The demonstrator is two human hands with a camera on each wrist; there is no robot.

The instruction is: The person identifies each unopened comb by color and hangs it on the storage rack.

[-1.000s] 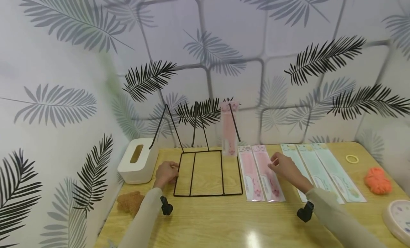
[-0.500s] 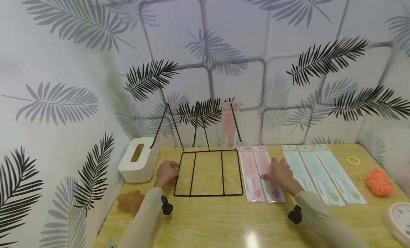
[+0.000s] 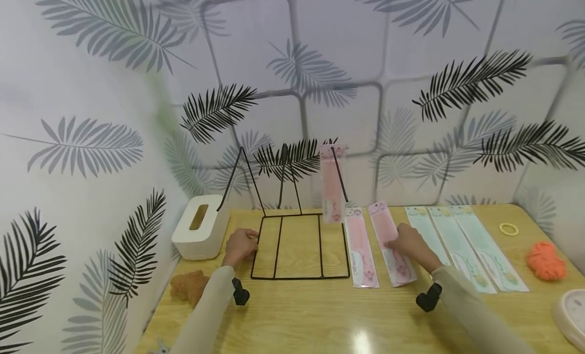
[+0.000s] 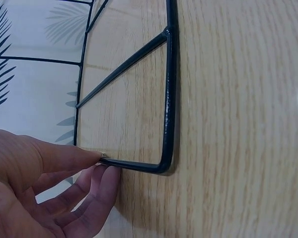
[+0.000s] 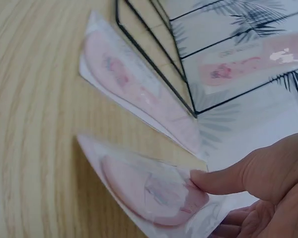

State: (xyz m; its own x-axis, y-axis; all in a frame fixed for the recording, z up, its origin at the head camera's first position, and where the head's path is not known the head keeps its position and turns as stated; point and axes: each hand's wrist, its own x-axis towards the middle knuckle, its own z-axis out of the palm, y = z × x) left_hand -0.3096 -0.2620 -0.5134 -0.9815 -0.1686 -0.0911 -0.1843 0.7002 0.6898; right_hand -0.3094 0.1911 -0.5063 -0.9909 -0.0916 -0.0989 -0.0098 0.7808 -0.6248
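A black wire rack (image 3: 299, 278) stands on the wooden table, its base flat and its prongs slanting up toward the wall. One pink comb package (image 3: 332, 191) hangs on the right prong. My left hand (image 3: 239, 245) pinches the left base wire (image 4: 169, 99) between thumb and fingers (image 4: 105, 163). Right of the rack lies a pink comb package (image 3: 361, 252). Beside it, my right hand (image 3: 407, 247) pinches a second pink comb package (image 3: 381, 219), which sits askew. In the right wrist view my thumb (image 5: 203, 181) presses on top of that package (image 5: 139, 188).
A white tissue box (image 3: 201, 227) stands left of the rack, with a brown fuzzy lump (image 3: 189, 285) in front of it. Mint green comb packages (image 3: 461, 247) lie to the right, then a yellow ring (image 3: 509, 229), an orange fuzzy ball (image 3: 546, 261) and a white round object (image 3: 571, 313).
My right hand dropped onto the second pink package and took hold of it. The package has swung askew, away from its neighbour. The left hand stayed on the rack.
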